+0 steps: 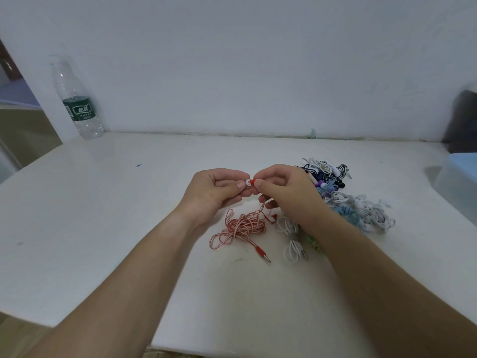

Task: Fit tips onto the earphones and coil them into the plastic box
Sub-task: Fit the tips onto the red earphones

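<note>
Over the middle of the white table, my left hand (219, 188) pinches a small white ear tip (248, 182) between thumb and forefinger. Facing it, my right hand (284, 192) pinches a red earbud (254, 181), whose end touches the tip. The earbud's thin red-and-white cable (244, 227) drops from my right hand into a loose tangle on the table below. The second red earbud (273, 217) lies by the tangle, and the red plug (262, 254) points toward me. A pale blue plastic box (459, 184) sits at the right edge, partly cut off.
A heap of other earphones (343, 195), white, blue, black and purple, lies right of my hands. A bundled white pair (291, 244) lies beside the red cable. A clear water bottle (77, 99) stands at the back left against the wall. A dark object (462, 120) stands far right.
</note>
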